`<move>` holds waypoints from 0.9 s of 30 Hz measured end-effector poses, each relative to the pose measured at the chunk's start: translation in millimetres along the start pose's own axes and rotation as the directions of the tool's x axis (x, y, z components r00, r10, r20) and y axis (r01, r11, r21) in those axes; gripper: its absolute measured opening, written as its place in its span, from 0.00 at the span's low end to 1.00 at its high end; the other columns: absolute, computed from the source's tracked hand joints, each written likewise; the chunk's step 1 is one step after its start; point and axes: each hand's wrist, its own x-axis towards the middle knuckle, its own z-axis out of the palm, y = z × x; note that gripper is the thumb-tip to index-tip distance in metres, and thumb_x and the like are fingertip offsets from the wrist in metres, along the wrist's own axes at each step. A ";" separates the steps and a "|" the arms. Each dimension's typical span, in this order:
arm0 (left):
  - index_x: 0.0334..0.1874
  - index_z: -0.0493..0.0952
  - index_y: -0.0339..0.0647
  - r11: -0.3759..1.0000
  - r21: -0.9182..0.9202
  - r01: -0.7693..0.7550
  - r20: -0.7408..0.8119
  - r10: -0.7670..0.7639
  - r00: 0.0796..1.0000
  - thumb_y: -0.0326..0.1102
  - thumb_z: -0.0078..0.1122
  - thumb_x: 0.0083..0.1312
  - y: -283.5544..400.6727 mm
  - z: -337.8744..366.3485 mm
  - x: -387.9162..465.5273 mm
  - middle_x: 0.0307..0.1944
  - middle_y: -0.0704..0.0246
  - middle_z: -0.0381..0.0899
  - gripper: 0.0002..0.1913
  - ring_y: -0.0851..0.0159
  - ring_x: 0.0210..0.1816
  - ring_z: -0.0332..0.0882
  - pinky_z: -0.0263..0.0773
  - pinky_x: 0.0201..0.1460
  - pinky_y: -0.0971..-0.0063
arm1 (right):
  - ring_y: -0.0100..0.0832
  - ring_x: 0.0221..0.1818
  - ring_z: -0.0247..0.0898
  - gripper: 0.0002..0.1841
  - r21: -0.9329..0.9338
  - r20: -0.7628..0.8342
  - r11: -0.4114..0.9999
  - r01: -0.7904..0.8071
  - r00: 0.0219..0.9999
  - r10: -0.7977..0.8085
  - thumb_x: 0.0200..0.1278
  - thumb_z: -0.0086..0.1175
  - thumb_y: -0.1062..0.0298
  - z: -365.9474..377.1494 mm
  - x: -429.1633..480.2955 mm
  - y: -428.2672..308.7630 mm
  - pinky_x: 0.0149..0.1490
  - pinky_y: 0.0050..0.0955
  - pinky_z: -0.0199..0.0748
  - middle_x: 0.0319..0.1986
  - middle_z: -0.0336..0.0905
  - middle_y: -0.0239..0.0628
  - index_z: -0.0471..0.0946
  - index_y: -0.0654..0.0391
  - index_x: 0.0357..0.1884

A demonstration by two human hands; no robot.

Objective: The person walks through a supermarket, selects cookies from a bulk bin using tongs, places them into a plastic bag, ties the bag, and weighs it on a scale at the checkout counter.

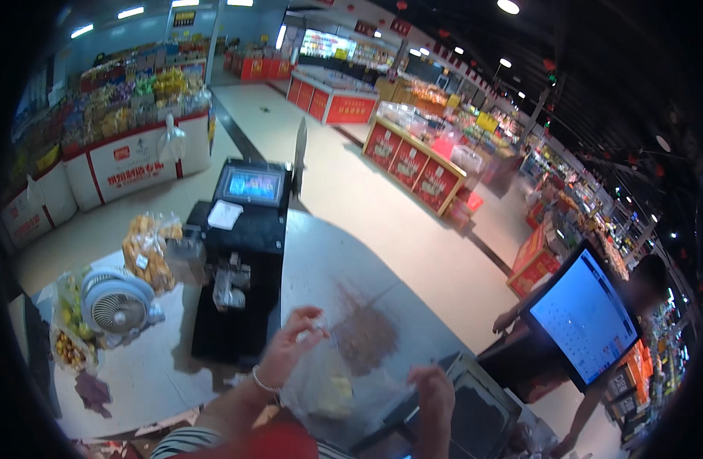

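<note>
My left hand [297, 341], with a beaded bracelet on its wrist, is raised over the counter [311, 258]. Its fingers pinch the top of a translucent plastic bag [311, 381], which hangs down in front of me. Something pale yellow [337, 390] shows through the film, too blurred to name. To the right, my right hand [434, 387] is up with curled fingers, smeared by motion. Faint film seems to reach towards it, but whether it grips the bag I cannot tell.
Left of my hands stands a black scale [242, 241] with a lit screen and a clear package [232, 284] on it. A fan [119, 307], bagged snacks [147, 252] and bagged fruit [70, 350] sit farther left. A monitor [584, 315] rises at right; a person [644, 287] stands behind it.
</note>
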 end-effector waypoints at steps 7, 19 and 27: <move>0.44 0.77 0.40 0.992 -0.077 0.098 0.311 -0.070 0.948 0.29 0.49 0.65 -18.7 28.3 11.1 0.49 0.67 0.72 0.09 0.72 0.52 0.67 0.64 0.50 0.79 | 0.47 0.42 0.67 0.19 -0.617 0.285 0.669 0.414 0.910 -0.300 0.51 0.59 0.66 33.0 -33.0 -6.7 0.50 0.40 0.64 0.32 0.71 0.47 0.70 0.63 0.43; 0.56 0.67 0.44 0.903 0.375 -0.210 0.816 -0.214 0.538 0.38 0.45 0.61 -63.1 79.8 -46.4 0.38 0.61 0.77 0.20 0.56 0.40 0.74 0.65 0.47 0.66 | 0.38 0.27 0.74 0.15 -0.562 0.383 0.465 0.684 0.714 -0.587 0.41 0.58 0.73 21.8 -63.9 -29.7 0.32 0.32 0.72 0.29 0.77 0.34 0.78 0.51 0.36; 0.36 0.77 0.41 0.727 0.686 0.031 0.631 -0.616 0.470 0.54 0.35 0.68 -52.7 84.2 -25.8 0.29 0.61 0.76 0.25 0.65 0.30 0.73 0.67 0.37 0.74 | 0.34 0.37 0.75 0.16 -0.296 0.556 0.794 0.531 0.772 -0.309 0.49 0.56 0.71 -42.7 -30.7 4.7 0.41 0.28 0.71 0.39 0.76 0.41 0.73 0.59 0.43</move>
